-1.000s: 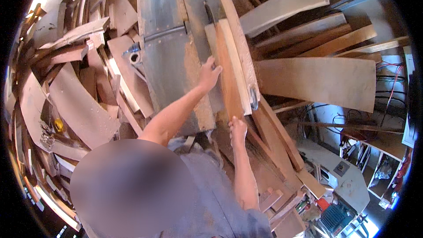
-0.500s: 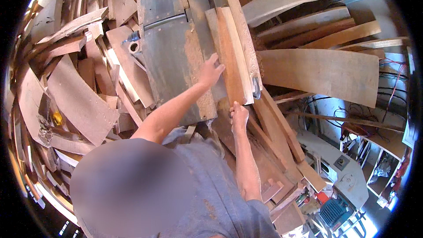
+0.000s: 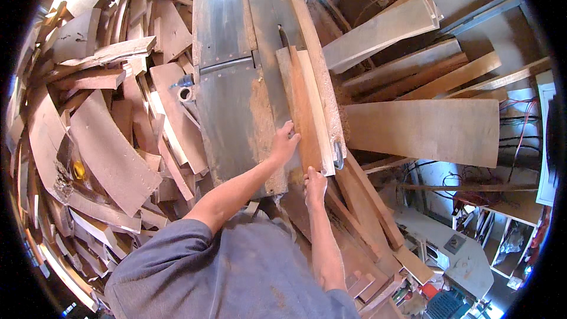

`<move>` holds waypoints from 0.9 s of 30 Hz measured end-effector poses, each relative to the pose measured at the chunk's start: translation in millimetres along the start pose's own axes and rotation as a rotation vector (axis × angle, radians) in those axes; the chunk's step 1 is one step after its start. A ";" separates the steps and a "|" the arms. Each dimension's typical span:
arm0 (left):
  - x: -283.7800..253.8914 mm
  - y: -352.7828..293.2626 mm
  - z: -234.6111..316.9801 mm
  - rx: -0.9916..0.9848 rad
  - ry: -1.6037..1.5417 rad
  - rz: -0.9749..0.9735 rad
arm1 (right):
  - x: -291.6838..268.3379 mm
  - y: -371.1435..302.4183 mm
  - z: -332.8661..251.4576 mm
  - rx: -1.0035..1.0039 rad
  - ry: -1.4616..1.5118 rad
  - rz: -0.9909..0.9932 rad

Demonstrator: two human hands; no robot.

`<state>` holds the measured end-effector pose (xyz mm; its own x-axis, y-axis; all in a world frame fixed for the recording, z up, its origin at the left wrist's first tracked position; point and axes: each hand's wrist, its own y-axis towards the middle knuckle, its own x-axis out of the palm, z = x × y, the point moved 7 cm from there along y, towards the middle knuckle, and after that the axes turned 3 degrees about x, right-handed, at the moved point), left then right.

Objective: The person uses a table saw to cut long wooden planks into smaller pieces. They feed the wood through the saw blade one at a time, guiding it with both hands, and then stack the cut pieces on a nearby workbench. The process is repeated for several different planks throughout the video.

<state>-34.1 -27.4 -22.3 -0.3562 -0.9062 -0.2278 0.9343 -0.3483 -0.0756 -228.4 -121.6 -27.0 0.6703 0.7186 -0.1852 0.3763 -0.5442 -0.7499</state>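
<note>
A long reddish-brown wooden board [image 3: 305,106] with a pale strip along its right side lies on the metal saw table [image 3: 230,118]. Its far end is close to the thin saw blade [image 3: 283,36], which stands up through a slot. My left hand [image 3: 285,143] rests against the board's left edge, fingers extended and apart, not wrapped round it. At the near end, my right hand [image 3: 315,186] is closed on the board's end, thumb on top. Along the board's right side runs a sawdust-covered wooden fence [image 3: 322,65], with a metal clamp [image 3: 338,156] at its near end.
Sawdust [image 3: 260,106] lies on the table. Heaped wood offcuts [image 3: 112,147] fill the left side. Planks [image 3: 422,130] stick out on the right, with more boards [image 3: 372,201] beside my right arm. A blue-handled tool [image 3: 181,81] sits by the table's left edge.
The view has shifted, so the table appears lower in the picture and more of its far end shows. My hands keep nearly the same places on the board, whose movement is hardly noticeable.
</note>
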 end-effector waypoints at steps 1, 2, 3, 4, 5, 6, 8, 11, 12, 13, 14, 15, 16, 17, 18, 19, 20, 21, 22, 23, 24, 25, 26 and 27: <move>-0.2 2.2 1.4 0.010 0.008 0.009 | 0.6 0.4 -2.4 -0.002 -0.013 0.007; -0.7 3.4 3.3 0.020 0.015 0.016 | -0.1 -0.1 -3.1 -0.004 -0.026 0.015; -1.4 5.0 5.1 0.029 0.022 0.024 | -0.2 3.5 -0.2 -0.021 -0.026 0.010; -0.9 6.0 3.3 -0.010 0.044 -0.005 | 0.1 10.0 5.2 -0.038 -0.027 0.005; -2.5 6.5 7.9 -0.050 0.067 -0.036 | 1.5 11.1 3.0 -0.053 -0.027 0.001; -2.4 7.2 9.9 -0.091 0.090 -0.067 | 1.7 11.8 2.3 -0.045 -0.023 -0.001; -2.7 8.6 6.9 -0.083 0.078 -0.046 | 3.3 10.4 -0.1 -0.031 -0.019 -0.009; -4.8 10.5 8.2 -0.064 0.059 -0.027 | 6.2 14.0 -0.4 -0.026 -0.024 -0.005; -5.3 11.4 11.8 -0.056 0.053 -0.026 | 6.4 14.7 -1.1 -0.026 -0.027 -0.004; -5.5 12.7 13.2 -0.064 0.087 -0.031 | 6.6 15.4 -2.0 -0.025 -0.029 -0.003; -6.4 13.8 12.5 -0.074 0.121 -0.035 | 7.3 15.2 -3.8 -0.025 -0.033 -0.003; -7.5 14.9 12.1 -0.083 0.155 -0.038 | 8.3 14.9 -5.6 -0.025 -0.033 -0.007; -7.7 16.3 11.3 -0.070 0.156 -0.042 | 9.4 14.7 -7.6 -0.026 -0.032 -0.011; -8.0 17.4 9.4 -0.058 0.157 -0.045 | 10.7 14.1 -9.7 -0.027 -0.034 -0.017; -9.2 18.1 7.4 -0.046 0.158 -0.046 | 12.8 13.6 -13.1 -0.045 -0.026 -0.026; -11.0 17.3 12.5 0.082 0.234 -0.071 | 15.8 13.1 -16.5 -0.063 -0.020 -0.035; -11.6 13.4 19.0 0.212 0.307 -0.105 | 16.3 12.8 -18.4 -0.078 -0.008 -0.036; -13.8 7.7 29.0 0.341 0.382 -0.137 | 17.1 14.0 -18.7 -0.094 -0.002 -0.030; -15.1 -1.4 33.3 0.399 0.444 -0.211 | 18.4 15.3 -19.0 -0.110 0.004 -0.024; -18.1 -12.9 50.4 0.459 0.506 -0.293 | 18.1 17.6 -18.4 -0.123 0.016 -0.014; -19.6 -23.7 63.7 0.516 0.568 -0.365 | 19.3 19.6 -18.2 -0.112 0.018 -0.017; -17.8 -30.6 68.6 0.543 0.594 -0.411 | 19.9 22.0 -18.3 -0.101 0.021 -0.019; -16.3 -37.2 71.7 0.566 0.619 -0.453 | 21.7 23.2 -19.4 -0.091 0.019 -0.025; -13.7 -42.2 72.5 0.590 0.644 -0.496 | 23.1 23.7 -21.6 -0.104 0.004 -0.021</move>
<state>-69.4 -17.7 54.4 -0.4668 -0.3849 -0.7962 0.4651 -0.8726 0.1492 -190.3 -127.3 -35.4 0.6639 0.7288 -0.1675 0.4546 -0.5712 -0.6835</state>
